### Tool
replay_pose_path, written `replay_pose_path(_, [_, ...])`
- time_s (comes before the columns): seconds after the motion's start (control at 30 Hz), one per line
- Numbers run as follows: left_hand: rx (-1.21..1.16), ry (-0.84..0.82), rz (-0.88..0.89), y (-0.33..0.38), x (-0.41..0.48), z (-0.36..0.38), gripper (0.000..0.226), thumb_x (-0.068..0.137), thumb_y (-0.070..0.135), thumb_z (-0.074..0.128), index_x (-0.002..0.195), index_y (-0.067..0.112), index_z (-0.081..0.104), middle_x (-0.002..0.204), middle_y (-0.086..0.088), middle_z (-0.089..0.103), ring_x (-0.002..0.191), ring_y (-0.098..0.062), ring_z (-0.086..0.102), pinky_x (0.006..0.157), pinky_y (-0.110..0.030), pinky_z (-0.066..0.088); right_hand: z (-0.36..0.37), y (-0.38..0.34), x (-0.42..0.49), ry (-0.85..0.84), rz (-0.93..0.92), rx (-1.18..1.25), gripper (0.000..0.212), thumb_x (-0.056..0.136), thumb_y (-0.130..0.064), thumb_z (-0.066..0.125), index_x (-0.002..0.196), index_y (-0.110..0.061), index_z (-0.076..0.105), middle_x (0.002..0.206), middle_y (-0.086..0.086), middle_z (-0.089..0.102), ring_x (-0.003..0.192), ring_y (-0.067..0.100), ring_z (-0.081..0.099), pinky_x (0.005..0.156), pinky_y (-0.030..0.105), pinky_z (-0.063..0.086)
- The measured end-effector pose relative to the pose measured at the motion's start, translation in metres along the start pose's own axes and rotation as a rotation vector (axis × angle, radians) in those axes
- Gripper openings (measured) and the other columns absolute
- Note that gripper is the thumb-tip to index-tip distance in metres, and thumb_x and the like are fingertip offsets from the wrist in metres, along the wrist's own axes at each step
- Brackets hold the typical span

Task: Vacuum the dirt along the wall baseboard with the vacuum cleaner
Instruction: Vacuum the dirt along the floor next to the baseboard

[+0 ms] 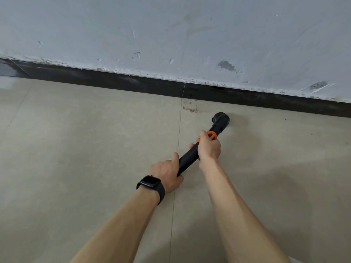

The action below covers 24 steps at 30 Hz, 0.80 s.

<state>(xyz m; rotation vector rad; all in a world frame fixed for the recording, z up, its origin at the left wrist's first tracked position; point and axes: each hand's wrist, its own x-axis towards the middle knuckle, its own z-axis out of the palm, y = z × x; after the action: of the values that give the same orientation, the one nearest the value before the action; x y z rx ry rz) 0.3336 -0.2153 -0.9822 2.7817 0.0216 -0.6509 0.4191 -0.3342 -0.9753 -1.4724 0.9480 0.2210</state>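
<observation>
The vacuum tube (190, 158) is gripped by my left hand (167, 175) and right hand (209, 147), fingers curled round it, its nozzle (221, 120) near the dirt (190, 108) by the baseboard (114, 80).

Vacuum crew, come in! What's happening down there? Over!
Both grip the vacuum tube: left hand behind, right hand ahead. The nozzle low at the floor, just right of the dirt patch by the baseboard. Nothing between nozzle and dirt.
</observation>
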Motion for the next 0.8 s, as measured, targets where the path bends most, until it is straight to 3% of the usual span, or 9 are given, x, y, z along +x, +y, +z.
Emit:
replay_pose_path(0.17, [-0.014, -0.040, 0.095, 0.023, 0.022, 0.002, 0.040, 0.084, 0.036, 0.058, 0.094, 0.023, 0.022, 0.065, 0.006, 0.041, 0.052, -0.021, 0.042, 0.045, -0.029, 0.025, -0.025, -0.015, 0.021, 0.096, 0.017, 0.008, 0.016, 0.092, -0.024, 0.064, 0.095, -0.009, 0.061, 0.078, 0.002, 0.067, 0.045, 0.013, 0.069, 0.060, 0.032, 0.058])
replay_pose_path(0.27, [-0.032, -0.092, 0.151, 0.032, 0.029, 0.000, 0.039, 0.085, 0.037, 0.059, 0.097, 0.023, 0.024, 0.070, 0.005, 0.044, 0.061, -0.025, 0.048, 0.046, -0.029, 0.026, -0.037, -0.014, 0.028, 0.179, 0.032, 0.044, 0.017, 0.093, -0.025, 0.063, 0.095, -0.008, 0.062, 0.079, 0.002, 0.067, 0.046, 0.013, 0.069, 0.050, 0.025, 0.053])
replay_pose_path(0.4, [-0.029, -0.110, 0.155, 0.021, 0.024, -0.002, 0.036, 0.086, 0.035, 0.058, 0.099, 0.024, 0.026, 0.077, 0.003, 0.049, 0.067, -0.026, 0.052, 0.052, -0.030, 0.033, -0.033, 0.002, 0.018, 0.207, 0.044, 0.167, 0.015, 0.093, -0.024, 0.064, 0.093, -0.009, 0.061, 0.081, 0.005, 0.066, 0.044, 0.011, 0.067, 0.053, 0.028, 0.056])
replay_pose_path(0.6, [0.039, -0.061, 0.117, -0.030, -0.001, -0.011, 0.036, 0.086, 0.036, 0.057, 0.100, 0.023, 0.026, 0.076, 0.007, 0.047, 0.065, -0.025, 0.049, 0.056, -0.031, 0.036, 0.009, 0.025, -0.012, 0.066, 0.058, 0.289, 0.025, 0.089, -0.016, 0.065, 0.109, -0.001, 0.058, 0.078, 0.008, 0.060, 0.042, 0.015, 0.063, 0.052, 0.028, 0.056])
replay_pose_path(0.8, [0.059, 0.020, 0.023, -0.076, -0.033, -0.009, 0.035, 0.086, 0.037, 0.053, 0.098, 0.022, 0.023, 0.093, 0.000, 0.064, 0.077, -0.034, 0.064, 0.056, -0.033, 0.034, 0.052, 0.040, -0.041, -0.162, 0.051, 0.230, 0.014, 0.083, -0.013, 0.064, 0.091, -0.008, 0.053, 0.071, 0.005, 0.054, 0.047, 0.025, 0.063, 0.056, 0.036, 0.056])
